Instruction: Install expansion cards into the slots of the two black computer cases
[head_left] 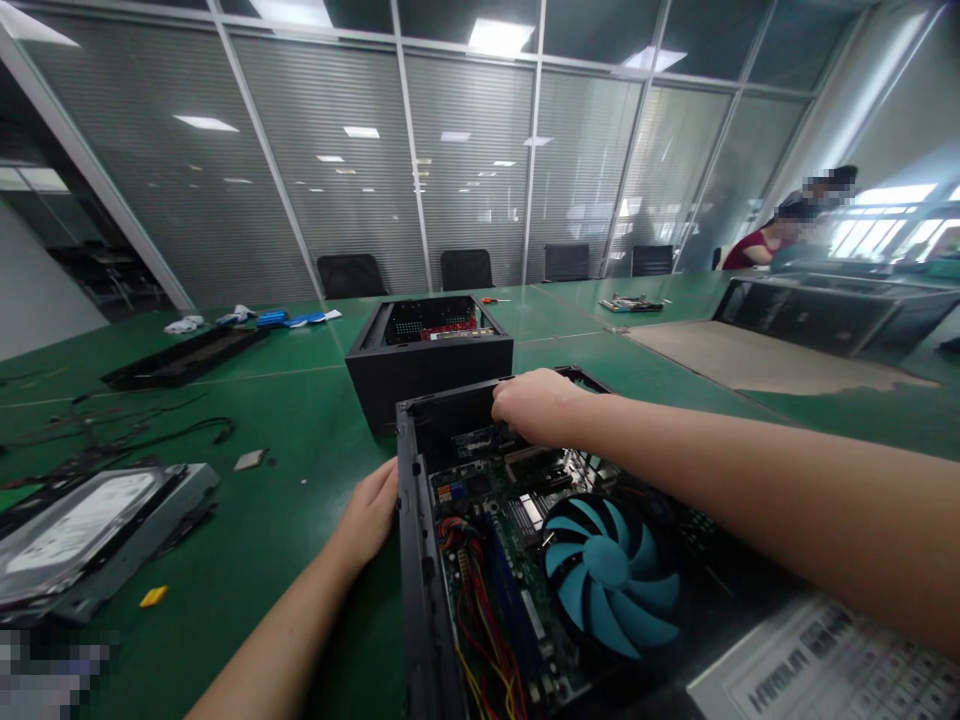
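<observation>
A black computer case (pixel 409 560) lies on its side with its top uncovered. My left hand (pixel 371 510) holds the case's left wall from outside, its fingertips partly hidden against it. Over the far end of the case, my right hand (pixel 540 405) is closed, fingers curled down at the inner edge; what they grip cannot be made out. Just below it is a dark circuit card (pixel 480 440). Inside the case I see a green motherboard (pixel 472 485), a blue-bladed cooling fan (pixel 607 565), coloured cables (pixel 480 610) and a labelled power supply (pixel 810 660).
A second black case (pixel 427 375) stands behind. To the left lie a hard drive (pixel 90 520) in a metal bracket, loose cables (pixel 150 440), a yellow piece (pixel 154 597) and a black panel (pixel 187 355). Cardboard (pixel 712 350) and another case (pixel 825 310) are right, near people.
</observation>
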